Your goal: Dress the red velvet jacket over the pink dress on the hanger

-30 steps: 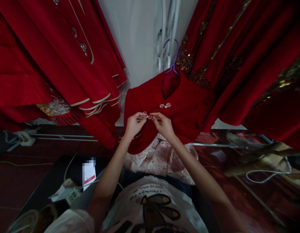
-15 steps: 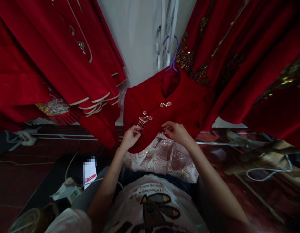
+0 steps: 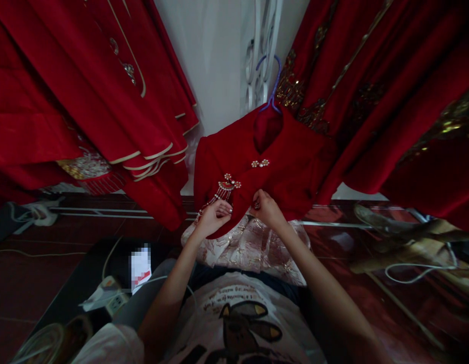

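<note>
A red jacket (image 3: 234, 146) hangs in front of me on a purple hanger (image 3: 273, 91), its lower part over my lap. Pearly flower clasps (image 3: 260, 163) sit below its neckline. On the left front is a fan-shaped beaded brooch (image 3: 227, 187) with tassel strands. My left hand (image 3: 216, 218) lies over the strands with curled fingers; what they grip, if anything, is hidden. My right hand (image 3: 268, 208) pinches the jacket's front edge beside a small flower ornament (image 3: 256, 205). Pale pink brocade cloth (image 3: 253, 247) with gold threads spreads beneath both hands.
Red garments with pale piping (image 3: 116, 101) hang at left, gold-embroidered red ones (image 3: 371, 111) at right. A white metal rack (image 3: 259, 65) stands behind the hanger. On a black surface (image 3: 79, 283) at left are a power strip (image 3: 116, 302) and a white card (image 3: 140, 273).
My left hand has moved right and slightly down over the tassel, whose strands now trail to the left. My right hand has shifted slightly left, its fingers more closed at the jacket's edge.
</note>
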Tool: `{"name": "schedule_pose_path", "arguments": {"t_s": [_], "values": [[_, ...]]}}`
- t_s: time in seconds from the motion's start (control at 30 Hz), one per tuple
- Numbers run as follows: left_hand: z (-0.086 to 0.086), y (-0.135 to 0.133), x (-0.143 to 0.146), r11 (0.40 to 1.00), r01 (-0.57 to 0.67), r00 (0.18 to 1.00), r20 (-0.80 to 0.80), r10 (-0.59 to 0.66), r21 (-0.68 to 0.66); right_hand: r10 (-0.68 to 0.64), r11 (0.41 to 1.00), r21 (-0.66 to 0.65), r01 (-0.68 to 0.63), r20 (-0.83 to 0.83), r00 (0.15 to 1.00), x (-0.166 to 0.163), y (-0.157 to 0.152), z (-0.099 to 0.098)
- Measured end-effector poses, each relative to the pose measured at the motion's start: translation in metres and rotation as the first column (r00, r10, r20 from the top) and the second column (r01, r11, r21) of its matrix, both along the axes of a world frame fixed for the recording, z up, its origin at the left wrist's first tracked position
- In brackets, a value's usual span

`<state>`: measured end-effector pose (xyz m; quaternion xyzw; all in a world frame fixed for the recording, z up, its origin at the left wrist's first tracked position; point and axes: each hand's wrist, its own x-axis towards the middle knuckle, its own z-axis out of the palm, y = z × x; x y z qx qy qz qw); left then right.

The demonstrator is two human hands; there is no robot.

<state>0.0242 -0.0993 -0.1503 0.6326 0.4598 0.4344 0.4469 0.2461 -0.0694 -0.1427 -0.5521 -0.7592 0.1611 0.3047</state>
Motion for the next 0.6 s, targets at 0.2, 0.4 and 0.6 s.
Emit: {"name": "schedule_pose_path", "arguments": {"t_s": [0.2, 0.4, 0.6], "values": [[0.004, -0.004, 0.008, 0.998, 0.068, 0.997, 0.024, -0.068, -0.016, 0.226, 0.937, -0.206, -0.281, -0.254, 0.940, 0.008, -0.003, 0.018], [-0.011, -0.006, 0.025, 0.994, -0.094, 0.995, -0.015, 0.095, 0.065, 0.276, 0.916, -0.185, -0.356, -0.353, 0.894, -0.008, -0.015, 0.025], [-0.017, -0.007, 0.030, 0.982, -0.161, 0.986, -0.029, 0.165, 0.097, 0.212, 0.955, -0.129, -0.265, -0.324, 0.922, -0.021, -0.012, 0.009]]}}
